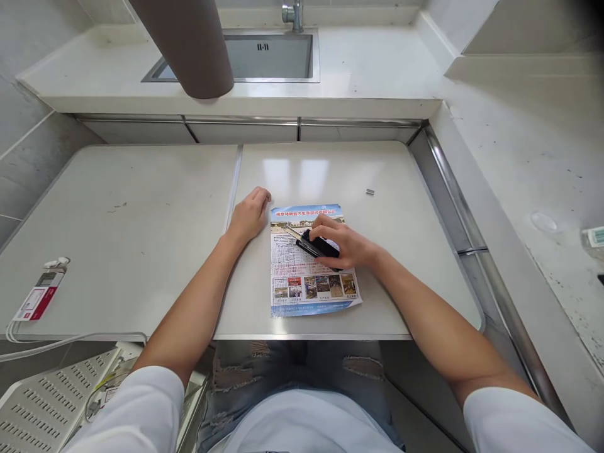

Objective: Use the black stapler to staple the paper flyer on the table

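Observation:
A printed flyer with blue bands and small photos lies flat on the white table in front of me. My right hand rests on the flyer's upper half, fingers closed round a black stapler whose metal tip points up and left. My left hand sits on the table just left of the flyer's top corner, fingers curled under, nothing visible in it.
A small metal piece lies on the table to the far right. A red and white device with a cable sits at the left edge. Behind are a steel sink and a brown cylinder overhead. A white counter runs along the right.

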Tool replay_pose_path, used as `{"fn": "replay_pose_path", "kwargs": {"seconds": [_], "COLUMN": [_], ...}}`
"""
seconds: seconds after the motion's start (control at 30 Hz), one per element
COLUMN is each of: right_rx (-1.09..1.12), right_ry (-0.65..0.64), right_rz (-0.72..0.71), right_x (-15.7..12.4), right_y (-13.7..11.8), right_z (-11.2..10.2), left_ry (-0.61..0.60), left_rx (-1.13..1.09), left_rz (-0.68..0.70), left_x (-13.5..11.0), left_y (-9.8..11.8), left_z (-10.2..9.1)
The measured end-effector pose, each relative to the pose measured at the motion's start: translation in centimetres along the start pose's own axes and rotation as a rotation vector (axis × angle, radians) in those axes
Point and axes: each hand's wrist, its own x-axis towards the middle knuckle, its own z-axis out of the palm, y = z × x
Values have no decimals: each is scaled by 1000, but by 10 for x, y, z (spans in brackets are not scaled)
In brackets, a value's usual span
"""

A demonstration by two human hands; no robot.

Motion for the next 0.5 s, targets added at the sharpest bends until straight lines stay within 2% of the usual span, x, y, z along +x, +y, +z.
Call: {"fn": "replay_pose_path", "kwargs": {"seconds": [0.13,0.23,0.33,0.43,0.5], "right_rx": [-30,-76,-129,-158,-166], "right_ry": [134,238,224,157,161], "right_rz": [44,60,106,191,234], "right_x": [-2,-2,-3,-7,-9], "right_y": [5,4,2,0,0], "right_z": [2,2,0,-1,-1], "left_ry": [-116,-193,-196,-162,-147], "left_rx": [-60,-88,-125,-149,-137], "left_rz": [99,181,239,238,236], "left_x": [-6,-10,-11,-10,-10], "left_y": [26,37,38,33,30], "left_z": [3,8,10,10,9]}}
